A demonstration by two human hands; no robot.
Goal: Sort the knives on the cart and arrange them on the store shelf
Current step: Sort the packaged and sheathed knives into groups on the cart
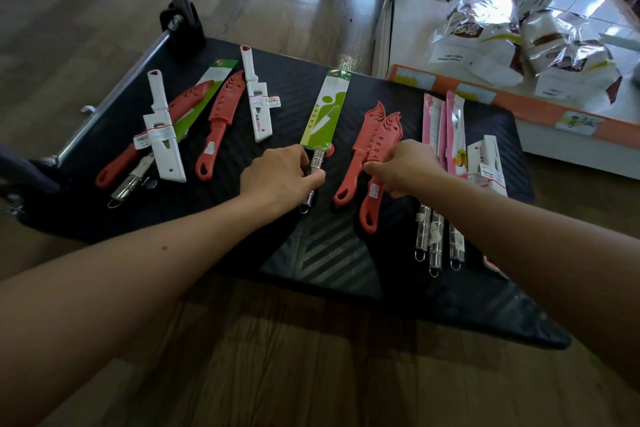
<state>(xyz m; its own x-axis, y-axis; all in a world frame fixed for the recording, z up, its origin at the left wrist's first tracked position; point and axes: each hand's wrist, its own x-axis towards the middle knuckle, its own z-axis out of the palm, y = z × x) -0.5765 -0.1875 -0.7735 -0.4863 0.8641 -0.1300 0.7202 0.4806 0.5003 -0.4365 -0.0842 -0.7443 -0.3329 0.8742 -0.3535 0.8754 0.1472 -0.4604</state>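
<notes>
White knife (486,163) partly behind forearm (519,229)

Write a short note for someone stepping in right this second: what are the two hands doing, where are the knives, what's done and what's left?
Left hand: grips the steel handle of the green-sleeved knife, mid-cart.
Right hand: holds the two red-sheathed knives, which lie side by side.
Pink-sleeved knives lie grouped at the right of the cart. At its left sits a mixed pile of red, white and green ones, some overlapping.
Done: partial grouping only.
Left: finish sorting, then move everything to the shelf, where only bags show, no knives.
</notes>
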